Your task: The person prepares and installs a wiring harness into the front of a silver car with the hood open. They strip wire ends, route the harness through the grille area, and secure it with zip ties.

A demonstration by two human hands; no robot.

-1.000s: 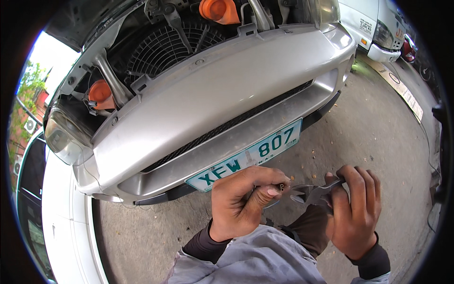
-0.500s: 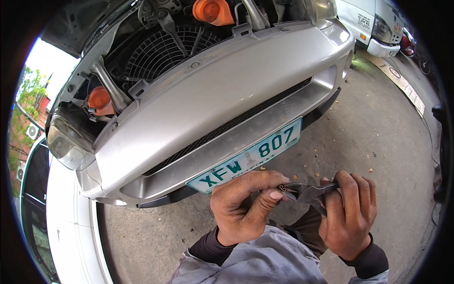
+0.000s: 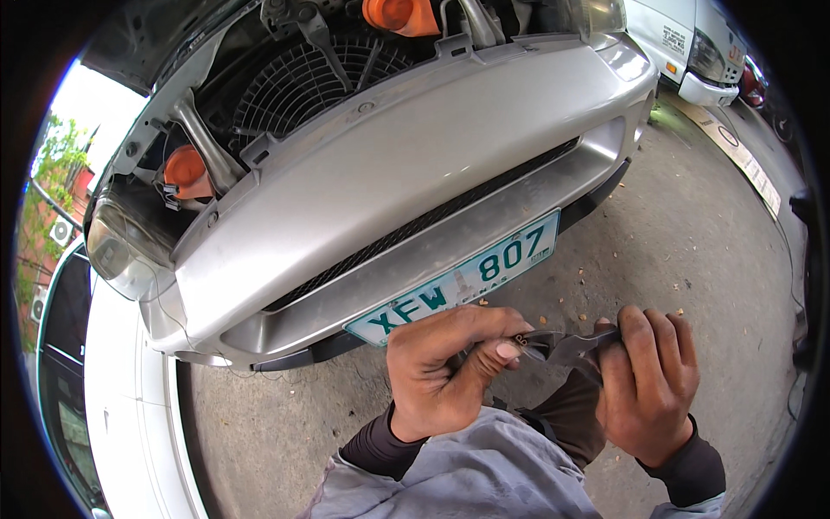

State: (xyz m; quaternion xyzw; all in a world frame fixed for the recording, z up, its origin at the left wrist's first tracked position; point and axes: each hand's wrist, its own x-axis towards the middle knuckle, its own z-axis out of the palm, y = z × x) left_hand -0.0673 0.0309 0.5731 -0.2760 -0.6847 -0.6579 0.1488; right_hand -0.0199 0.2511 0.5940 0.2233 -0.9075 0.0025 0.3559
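My left hand [image 3: 445, 372] is closed, pinching a small dark piece [image 3: 538, 343] between thumb and index finger. A tiny brassy bit shows at the fingertips; the piece's exact kind is unclear. My right hand [image 3: 648, 381] is wrapped around dark metal pliers [image 3: 571, 352], whose jaws point left at the dark piece. Whether the jaws grip it or only touch it, I cannot tell. Both hands are held in front of me, just below the license plate [image 3: 462, 281] of a silver car bumper [image 3: 415, 173].
Above the bumper, the raised hood leaves a fan grille [image 3: 303, 86] and two orange horns [image 3: 186, 171] exposed. A white car [image 3: 130, 406] stands close on the left, a white truck [image 3: 692, 43] at the far right. Concrete ground [image 3: 692, 233] lies below.
My right hand and the pliers have moved slightly to the right. My left hand keeps its pinch on the dark piece. The whole view has shifted a little.
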